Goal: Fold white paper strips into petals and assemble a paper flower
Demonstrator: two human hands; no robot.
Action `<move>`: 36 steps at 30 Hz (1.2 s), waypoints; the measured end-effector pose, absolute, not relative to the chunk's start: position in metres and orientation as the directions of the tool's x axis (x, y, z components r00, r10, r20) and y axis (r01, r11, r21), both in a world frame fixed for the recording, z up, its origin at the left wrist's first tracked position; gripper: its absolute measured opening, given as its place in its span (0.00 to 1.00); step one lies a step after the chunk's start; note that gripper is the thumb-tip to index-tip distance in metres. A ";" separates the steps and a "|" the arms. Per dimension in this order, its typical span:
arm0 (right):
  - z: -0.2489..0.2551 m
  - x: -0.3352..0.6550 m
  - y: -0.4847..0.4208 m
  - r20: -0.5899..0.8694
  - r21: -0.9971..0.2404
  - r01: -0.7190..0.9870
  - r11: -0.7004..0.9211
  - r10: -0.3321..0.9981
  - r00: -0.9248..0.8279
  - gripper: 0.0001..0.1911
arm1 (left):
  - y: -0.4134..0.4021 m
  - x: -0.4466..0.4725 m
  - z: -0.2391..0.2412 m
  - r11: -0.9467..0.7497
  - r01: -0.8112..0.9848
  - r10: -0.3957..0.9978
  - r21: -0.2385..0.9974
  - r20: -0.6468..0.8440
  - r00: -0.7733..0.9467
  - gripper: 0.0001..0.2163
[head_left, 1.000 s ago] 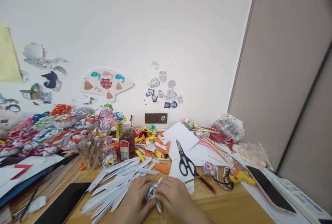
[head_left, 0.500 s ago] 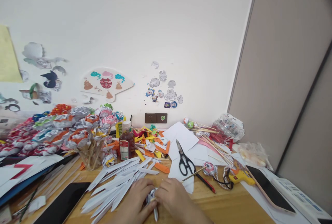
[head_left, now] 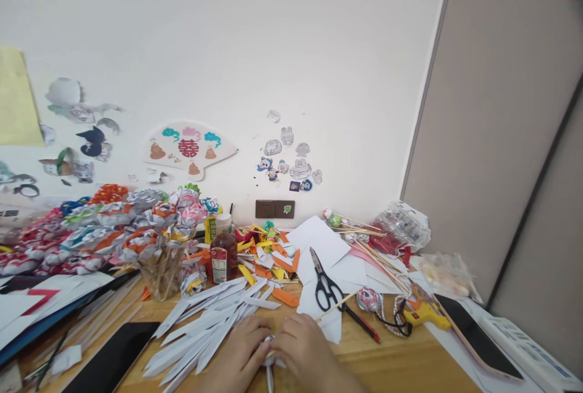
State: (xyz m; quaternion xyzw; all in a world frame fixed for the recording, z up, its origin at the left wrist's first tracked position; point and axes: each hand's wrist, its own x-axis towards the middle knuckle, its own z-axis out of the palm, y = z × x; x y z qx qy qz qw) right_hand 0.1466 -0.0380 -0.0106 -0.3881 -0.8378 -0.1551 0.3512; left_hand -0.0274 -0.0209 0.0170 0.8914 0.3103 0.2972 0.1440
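Note:
Both hands meet at the front of the wooden table, fingers closed round a small folded white paper piece (head_left: 269, 375). Part of it shows between the fingertips, with a narrow end pointing down toward me; the rest is covered. My left hand (head_left: 246, 347) grips it from the left, thumb along its near side. On the other side my right hand (head_left: 303, 344) pinches it with bent fingers. Left of my left hand lies a fan of white paper strips (head_left: 195, 338). Beyond my right hand are black-handled scissors (head_left: 325, 287) and a rolled paper flower (head_left: 368, 299) on a stick.
Paper flowers (head_left: 113, 217) are heaped at the left, some in a cup of sticks. A sauce bottle (head_left: 223, 253) stands behind the strips. Phones (head_left: 112, 356) lie on both sides. A yellow glue gun (head_left: 428, 315) rests at the right. White sheets (head_left: 319, 241) lie near the wall.
The paper piece has turned slightly between my fingers, its narrow end shifting a little left. Both hands stay close together in nearly the same place. The view has shifted slightly.

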 end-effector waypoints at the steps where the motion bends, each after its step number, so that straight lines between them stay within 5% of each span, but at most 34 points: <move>1: -0.012 0.146 -0.038 0.704 -0.064 0.756 0.652 0.566 -0.429 0.06 | -0.021 -0.027 0.016 -0.764 0.469 0.641 0.443 0.442 0.628 0.12; 6: -0.014 0.141 -0.043 0.612 -0.371 0.747 0.553 0.750 -0.251 0.06 | -0.022 -0.024 0.016 -0.743 0.464 0.662 0.483 0.425 0.618 0.13; 10: -0.014 0.139 -0.045 0.557 -0.490 0.719 0.494 0.811 -0.178 0.11 | -0.023 -0.023 0.016 -0.727 0.456 0.676 0.514 0.415 0.609 0.14; 22: -0.013 0.139 -0.044 0.592 -0.381 0.750 0.540 0.766 -0.251 0.08 | -0.019 -0.024 0.013 -0.653 0.471 0.729 0.593 0.322 0.604 0.13; 36: -0.015 0.139 -0.045 0.555 -0.481 0.707 0.518 0.804 -0.211 0.09 | -0.021 -0.023 0.019 -0.606 0.462 0.749 0.648 0.268 0.606 0.14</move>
